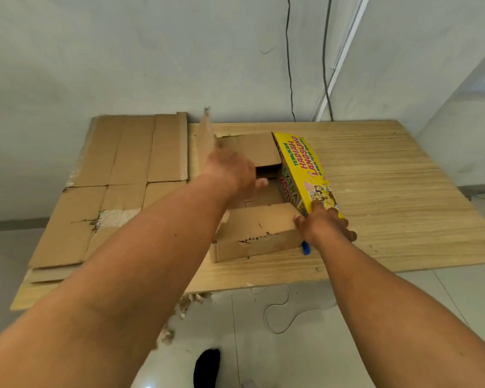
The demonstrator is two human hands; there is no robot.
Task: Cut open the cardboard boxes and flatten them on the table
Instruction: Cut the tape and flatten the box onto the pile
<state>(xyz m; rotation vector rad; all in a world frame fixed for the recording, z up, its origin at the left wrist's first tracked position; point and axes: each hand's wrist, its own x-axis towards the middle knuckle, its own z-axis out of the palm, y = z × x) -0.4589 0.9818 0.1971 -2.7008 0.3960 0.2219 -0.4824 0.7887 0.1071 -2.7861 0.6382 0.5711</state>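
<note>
An open cardboard box with a yellow printed side stands in the middle of the wooden table. Its brown flaps are spread and its near edge is torn. My left hand reaches over the box's left flap, fingers pointing into the opening; what it touches is hidden. My right hand grips the box's near right corner where the yellow side meets the near flap. A blue-handled cutter pokes out beneath my right wrist, beside the box. Flattened cardboard sheets lie stacked on the table's left half.
The wall runs directly behind the table, with cables hanging down it. Cardboard scraps and a white cord lie on the tiled floor below the near edge. The table's right half shows bare wood.
</note>
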